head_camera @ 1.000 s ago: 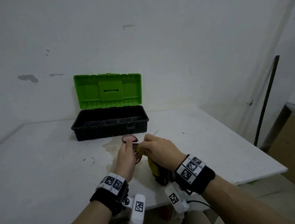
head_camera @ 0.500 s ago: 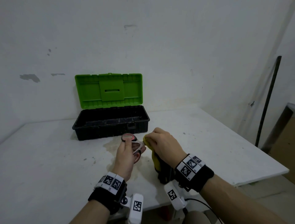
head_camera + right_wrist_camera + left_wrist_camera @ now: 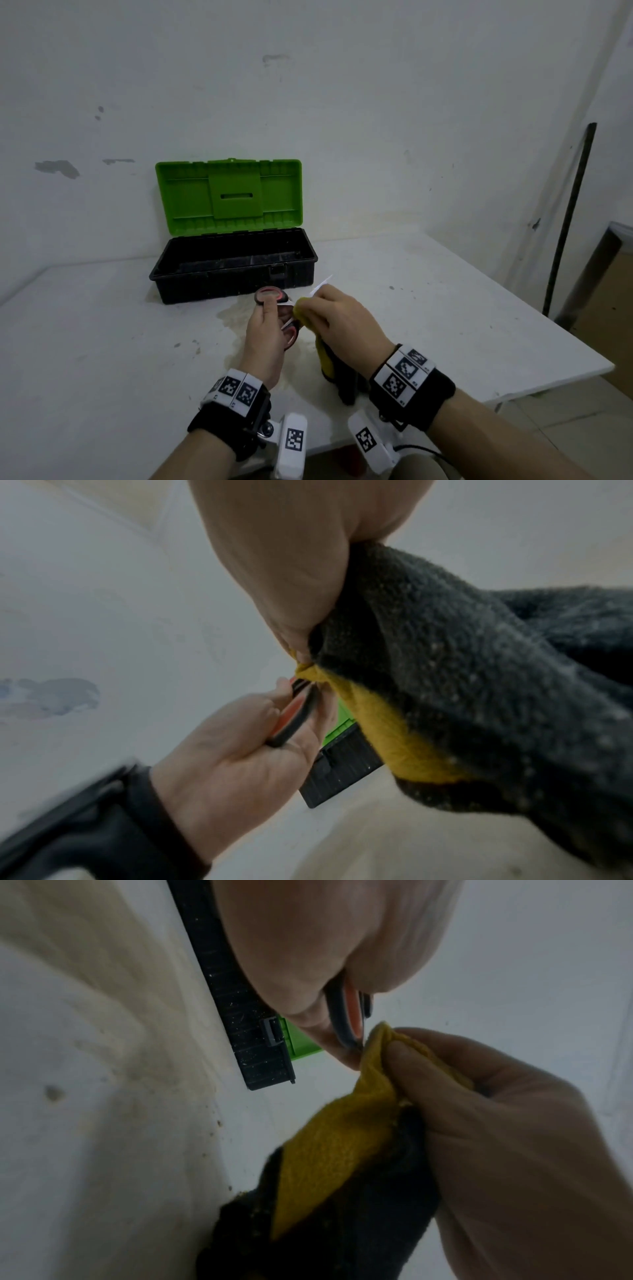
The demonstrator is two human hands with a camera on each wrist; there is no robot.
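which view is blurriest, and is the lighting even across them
Head view: dim, flat light but sharpest, toolbox edges crisp. Left wrist view: left hand pale and soft close to the lens, scissors handle dim. Right wrist view: blurriest, wristband smeared at lower left, though cloth fibres show.

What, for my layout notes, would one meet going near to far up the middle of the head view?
Left hand gripping red-and-black-handled scissors → black plastic toolbox base → its upright bright-green lid → white wall.
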